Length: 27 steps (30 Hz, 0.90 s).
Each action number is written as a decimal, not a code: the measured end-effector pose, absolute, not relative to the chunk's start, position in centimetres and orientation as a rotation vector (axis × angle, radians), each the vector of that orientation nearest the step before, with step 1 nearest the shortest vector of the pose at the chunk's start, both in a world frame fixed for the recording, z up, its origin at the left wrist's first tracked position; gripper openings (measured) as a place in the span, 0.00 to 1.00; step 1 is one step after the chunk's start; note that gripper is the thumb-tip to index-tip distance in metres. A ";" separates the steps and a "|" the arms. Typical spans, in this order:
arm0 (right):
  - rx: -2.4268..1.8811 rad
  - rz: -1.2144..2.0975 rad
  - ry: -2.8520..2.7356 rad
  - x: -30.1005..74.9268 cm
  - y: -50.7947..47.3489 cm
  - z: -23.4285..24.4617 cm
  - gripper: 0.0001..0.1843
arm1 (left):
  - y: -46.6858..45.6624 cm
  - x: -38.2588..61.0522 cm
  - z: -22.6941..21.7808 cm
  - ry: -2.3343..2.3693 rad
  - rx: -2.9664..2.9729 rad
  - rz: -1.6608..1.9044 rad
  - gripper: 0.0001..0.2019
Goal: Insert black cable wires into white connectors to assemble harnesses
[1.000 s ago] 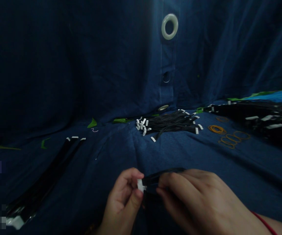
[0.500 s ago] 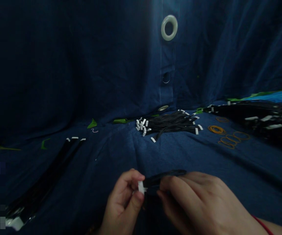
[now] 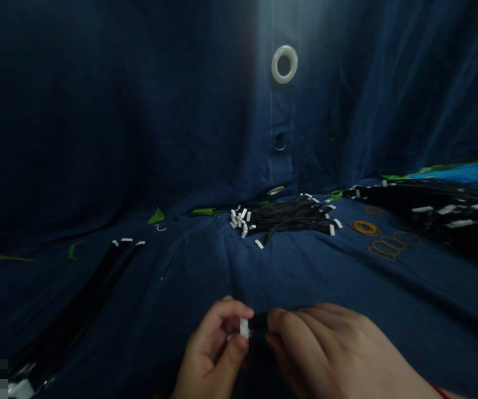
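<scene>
Black thin cable (image 3: 259, 321) with a small white plastic connector (image 3: 244, 328) at its end sits between our two hands, low in the middle of the view. We see the left hand (image 3: 209, 346) holding the connector: its thumb and bent fingers (image 3: 232, 350) are closed on it from both sides, in a firm pinch. The right hand (image 3: 325, 349) is just beside it, and its fingers (image 3: 288, 327) are closed around the cable, so most of the cable is hidden. A thin red thread (image 3: 438, 392) shows on the right wrist, at the bottom edge.

We judge that the step in hand is small work at this connector end of one cable. The next move calls for a steady pinch, because the part is small and can slip.

Farther away, on the dark blue cloth (image 3: 172, 288), a long flat strip of black cables (image 3: 93, 288) lies to the left. Ahead is a loose pile of black cables with white connectors (image 3: 284, 217). To the right are thin orange rubber bands (image 3: 365, 228), and behind them a big black cable bundle (image 3: 438, 213). A small green leaf piece (image 3: 156, 217) lies left of the pile. High above, a white plastic ring (image 3: 284, 64) is fixed in the hanging cloth.
</scene>
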State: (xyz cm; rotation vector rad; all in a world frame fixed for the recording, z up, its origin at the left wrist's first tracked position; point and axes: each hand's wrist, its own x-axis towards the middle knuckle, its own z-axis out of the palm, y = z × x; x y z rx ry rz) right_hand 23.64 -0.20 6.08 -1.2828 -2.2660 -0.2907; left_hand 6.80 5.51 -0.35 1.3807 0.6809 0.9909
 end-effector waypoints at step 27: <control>-1.181 -0.387 -2.405 24.0 -0.2 6.4 0.18 | 4.7 7.9 1.1 0.658 1.248 0.923 0.06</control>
